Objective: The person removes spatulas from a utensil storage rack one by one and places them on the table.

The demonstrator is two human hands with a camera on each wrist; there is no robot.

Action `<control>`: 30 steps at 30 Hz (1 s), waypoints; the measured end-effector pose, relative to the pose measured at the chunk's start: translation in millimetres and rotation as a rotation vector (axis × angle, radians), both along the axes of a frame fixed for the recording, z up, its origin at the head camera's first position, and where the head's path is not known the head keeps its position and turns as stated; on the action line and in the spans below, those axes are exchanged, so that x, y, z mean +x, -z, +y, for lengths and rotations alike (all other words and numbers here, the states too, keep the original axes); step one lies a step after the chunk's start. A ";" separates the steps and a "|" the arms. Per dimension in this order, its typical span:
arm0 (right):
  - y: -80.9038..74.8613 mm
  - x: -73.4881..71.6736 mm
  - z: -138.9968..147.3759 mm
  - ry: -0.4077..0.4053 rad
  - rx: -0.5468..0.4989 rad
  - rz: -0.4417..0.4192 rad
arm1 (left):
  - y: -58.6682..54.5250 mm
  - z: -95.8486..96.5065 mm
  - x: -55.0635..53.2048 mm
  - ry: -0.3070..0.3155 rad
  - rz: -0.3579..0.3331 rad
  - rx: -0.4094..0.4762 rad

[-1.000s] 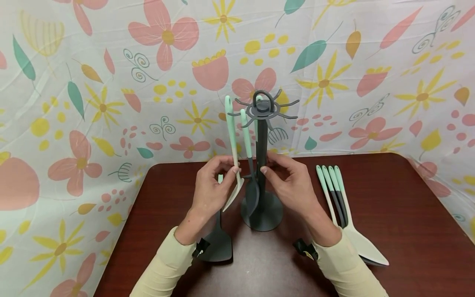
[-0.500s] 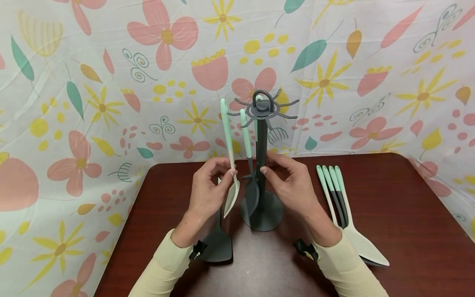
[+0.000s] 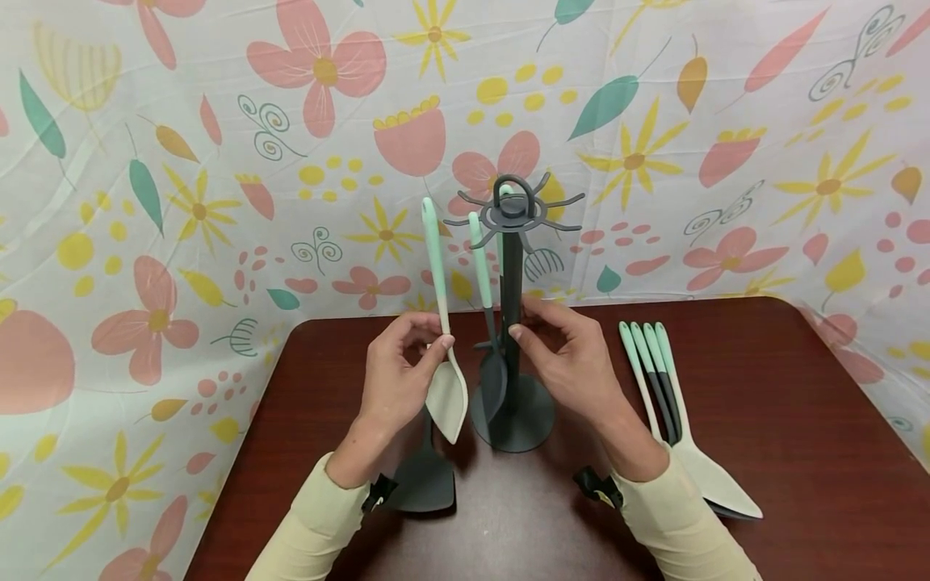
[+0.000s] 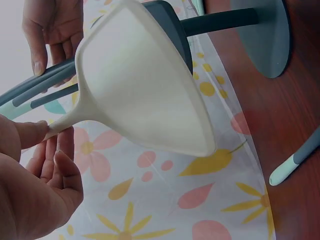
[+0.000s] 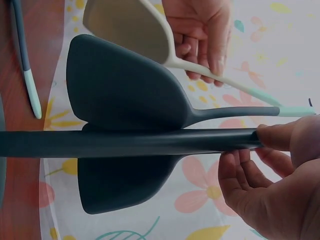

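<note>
My left hand pinches a cream spatula at its neck, its mint handle pointing up and apart from the stand's hooks. The wide cream blade fills the middle of the left wrist view. A dark grey utensil stand stands upright, with hooks around its top. My right hand grips its post with thumb and fingertips. One dark spatula hangs on the left of the stand. A second dark spatula hangs behind the post, mostly hidden in the head view.
A dark spatula lies on the brown table, partly behind my left hand. Several stacked spatulas with mint handles lie at the right, near my right forearm. A flowered cloth hangs behind the table.
My left hand has moved left and slightly down with the cream spatula, away from the stand. The blade has turned from edge-on to facing the head camera. My right hand stays on the post.
</note>
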State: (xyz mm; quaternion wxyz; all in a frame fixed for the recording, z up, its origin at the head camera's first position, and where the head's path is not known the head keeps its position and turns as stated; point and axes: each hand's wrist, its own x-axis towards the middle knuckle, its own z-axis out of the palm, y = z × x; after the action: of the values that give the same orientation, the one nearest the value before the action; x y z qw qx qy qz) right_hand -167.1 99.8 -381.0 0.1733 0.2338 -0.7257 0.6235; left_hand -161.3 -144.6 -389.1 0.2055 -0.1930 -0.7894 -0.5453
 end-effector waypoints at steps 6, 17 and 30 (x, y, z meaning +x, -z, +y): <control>0.6 -1.2 0.9 0.008 0.009 0.016 | 1.3 -3.8 0.8 -0.014 -0.025 0.009; 0.9 -1.5 0.0 -0.005 0.005 0.017 | 7.2 -15.4 4.8 -0.057 -0.066 -0.010; 0.8 -0.9 -0.7 -0.013 0.004 0.006 | 20.1 -28.2 5.6 -0.113 -0.168 -0.073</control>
State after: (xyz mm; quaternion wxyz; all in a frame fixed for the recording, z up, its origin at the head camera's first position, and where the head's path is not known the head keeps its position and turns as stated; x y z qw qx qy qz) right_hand -168.0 99.1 -381.8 0.1712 0.2408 -0.7247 0.6225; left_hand -155.7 -172.8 -409.2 0.1618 -0.1094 -0.8329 -0.5178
